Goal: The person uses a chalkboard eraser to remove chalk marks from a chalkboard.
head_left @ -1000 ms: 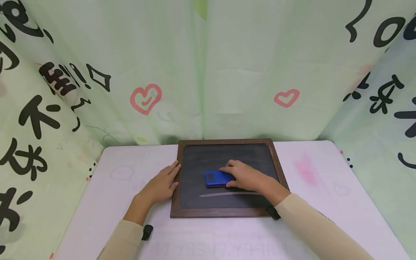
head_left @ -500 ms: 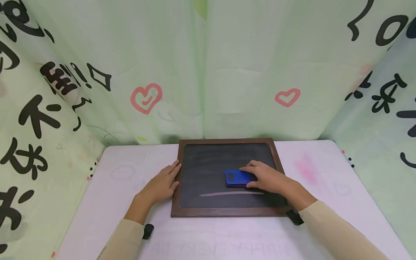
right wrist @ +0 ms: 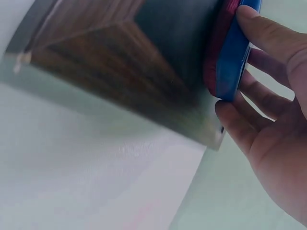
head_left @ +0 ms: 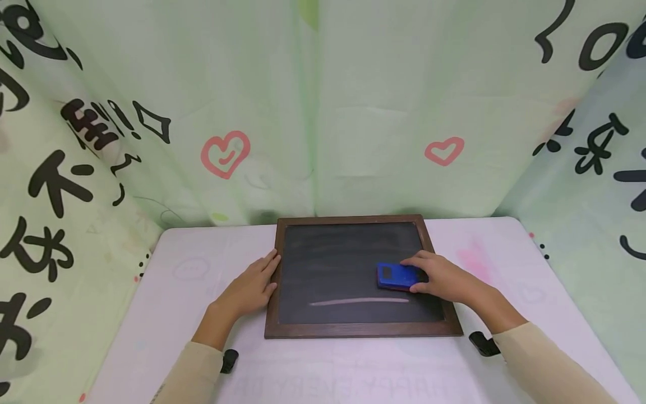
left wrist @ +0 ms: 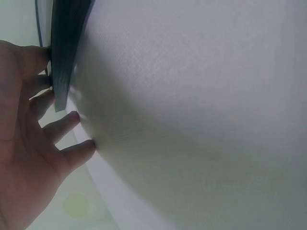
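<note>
A small blackboard point(head_left: 333, 264) in a brown wooden frame lies on the table. My right hand point(head_left: 446, 276) grips a blue board eraser point(head_left: 396, 276) near the right side of the black surface. In the right wrist view the eraser point(right wrist: 232, 52) shows a dark red felt underside against the board, with thumb and fingers on its blue body. Below it runs a pale chalk line point(head_left: 358, 301). Along the left edge of the frame rests my left hand point(head_left: 249, 286), its fingers extended; the left wrist view shows its fingertips touching the frame point(left wrist: 69, 48) and the tabletop.
The white table point(head_left: 202, 252) has faint pink marks and rounded far corners. A pale green curtain point(head_left: 363, 112) with hearts and black lettering hangs behind and on both sides. A black wrist device point(head_left: 484, 343) sits under the right forearm.
My right hand has slid the eraser rightward across the blackboard, from its middle to near the right frame. The left hand has stayed at the left edge.
</note>
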Motion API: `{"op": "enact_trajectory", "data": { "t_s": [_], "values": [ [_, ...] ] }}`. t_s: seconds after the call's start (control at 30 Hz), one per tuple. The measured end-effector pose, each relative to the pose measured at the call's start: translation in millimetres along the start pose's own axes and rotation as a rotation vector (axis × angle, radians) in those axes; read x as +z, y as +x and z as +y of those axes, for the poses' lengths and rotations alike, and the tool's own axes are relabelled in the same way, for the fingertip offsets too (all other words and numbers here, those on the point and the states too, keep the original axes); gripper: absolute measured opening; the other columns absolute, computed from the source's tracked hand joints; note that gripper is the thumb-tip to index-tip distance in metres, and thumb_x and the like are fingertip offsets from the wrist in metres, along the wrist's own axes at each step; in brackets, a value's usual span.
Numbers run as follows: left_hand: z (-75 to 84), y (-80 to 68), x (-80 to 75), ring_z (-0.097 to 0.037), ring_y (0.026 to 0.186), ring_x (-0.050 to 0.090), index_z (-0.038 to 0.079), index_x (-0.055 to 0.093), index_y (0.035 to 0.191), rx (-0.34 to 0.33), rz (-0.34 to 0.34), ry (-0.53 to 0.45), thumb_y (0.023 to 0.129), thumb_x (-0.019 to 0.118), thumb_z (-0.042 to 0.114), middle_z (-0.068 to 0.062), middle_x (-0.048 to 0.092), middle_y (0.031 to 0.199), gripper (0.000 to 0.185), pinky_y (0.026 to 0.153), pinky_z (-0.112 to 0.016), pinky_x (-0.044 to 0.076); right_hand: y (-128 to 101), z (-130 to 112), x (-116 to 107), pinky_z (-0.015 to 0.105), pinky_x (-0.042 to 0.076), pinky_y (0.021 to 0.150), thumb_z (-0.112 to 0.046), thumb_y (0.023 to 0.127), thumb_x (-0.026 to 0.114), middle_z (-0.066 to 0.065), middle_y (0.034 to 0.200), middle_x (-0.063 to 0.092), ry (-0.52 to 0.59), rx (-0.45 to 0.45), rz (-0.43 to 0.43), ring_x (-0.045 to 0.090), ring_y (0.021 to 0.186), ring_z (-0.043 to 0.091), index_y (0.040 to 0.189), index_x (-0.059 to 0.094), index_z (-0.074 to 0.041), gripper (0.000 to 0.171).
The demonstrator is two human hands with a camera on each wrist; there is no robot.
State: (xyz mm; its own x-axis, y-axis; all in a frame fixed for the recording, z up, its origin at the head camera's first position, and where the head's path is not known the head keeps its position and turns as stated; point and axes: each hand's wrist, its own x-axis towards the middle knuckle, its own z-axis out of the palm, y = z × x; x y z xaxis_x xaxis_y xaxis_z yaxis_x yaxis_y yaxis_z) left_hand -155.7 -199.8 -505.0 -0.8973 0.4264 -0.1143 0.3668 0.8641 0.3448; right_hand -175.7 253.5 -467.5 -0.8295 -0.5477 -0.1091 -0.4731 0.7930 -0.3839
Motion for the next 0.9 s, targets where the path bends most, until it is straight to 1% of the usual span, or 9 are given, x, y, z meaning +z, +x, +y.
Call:
{"op": "enact_trajectory", "data": {
  "t_s": [0.2,0.27,0.4,0.6,0.7,0.9],
  "values": [
    [-0.4,0.1,1.8,-0.041,0.153,0.031,-0.001,0.03,0.161,0.02,0.022,-0.002,0.106,0.054,0.018,-0.017,0.024,0.171,0.063,0.125,-0.054,0.031,-7,6,-1,0.054,0.057,0.095,-0.028,0.087,0.084,0.019,0.124,0.063,-0.001,0.051,-0.009,0.064,0.112,0.035,0.136,0.064,-0.003,0.058],
    [-0.3,0.3,1.5,-0.041,0.154,0.03,0.0,0.029,0.162,0.016,0.013,0.001,0.107,0.053,0.019,-0.016,0.022,0.171,0.063,0.126,-0.054,0.03,-9,7,0,0.055,0.057,0.096,-0.028,0.087,0.084,0.019,0.125,0.063,-0.003,0.073,-0.008,0.063,0.113,0.035,0.136,0.064,-0.003,0.058],
    [-0.2,0.6,0.0,-0.04,0.155,0.029,0.002,0.028,0.163,0.003,0.002,0.003,0.108,0.053,0.021,-0.015,0.02,0.172,0.063,0.127,-0.053,0.029,-12,6,2,0.055,0.056,0.096,-0.028,0.088,0.084,0.019,0.123,0.062,0.002,0.084,0.003,0.062,0.111,0.034,0.135,0.063,-0.002,0.058],
    [-1.8,1.2,0.5,-0.041,0.154,0.03,0.0,0.028,0.162,0.019,0.012,0.012,0.107,0.054,0.02,-0.017,0.021,0.171,0.064,0.126,-0.053,0.03,-14,2,3,0.052,0.056,0.094,-0.027,0.087,0.085,0.017,0.123,0.062,0.009,0.07,0.016,0.061,0.11,0.032,0.133,0.063,-0.001,0.057],
    [-2.8,1.3,1.5,-0.039,0.155,0.028,0.001,0.027,0.163,0.008,0.003,0.009,0.108,0.052,0.021,-0.015,0.02,0.172,0.064,0.127,-0.052,0.029,-14,0,5,0.051,0.057,0.095,-0.028,0.087,0.085,0.016,0.124,0.062,0.021,0.055,0.009,0.061,0.111,0.031,0.132,0.063,-0.002,0.056],
    [-4.0,1.7,3.5,-0.039,0.155,0.029,0.001,0.027,0.163,0.012,0.012,0.006,0.108,0.052,0.021,-0.014,0.02,0.172,0.064,0.127,-0.052,0.03,-17,-4,9,0.051,0.057,0.095,-0.031,0.087,0.085,0.013,0.125,0.062,0.05,0.052,-0.007,0.062,0.111,0.029,0.132,0.063,-0.003,0.057]
  ]
}}
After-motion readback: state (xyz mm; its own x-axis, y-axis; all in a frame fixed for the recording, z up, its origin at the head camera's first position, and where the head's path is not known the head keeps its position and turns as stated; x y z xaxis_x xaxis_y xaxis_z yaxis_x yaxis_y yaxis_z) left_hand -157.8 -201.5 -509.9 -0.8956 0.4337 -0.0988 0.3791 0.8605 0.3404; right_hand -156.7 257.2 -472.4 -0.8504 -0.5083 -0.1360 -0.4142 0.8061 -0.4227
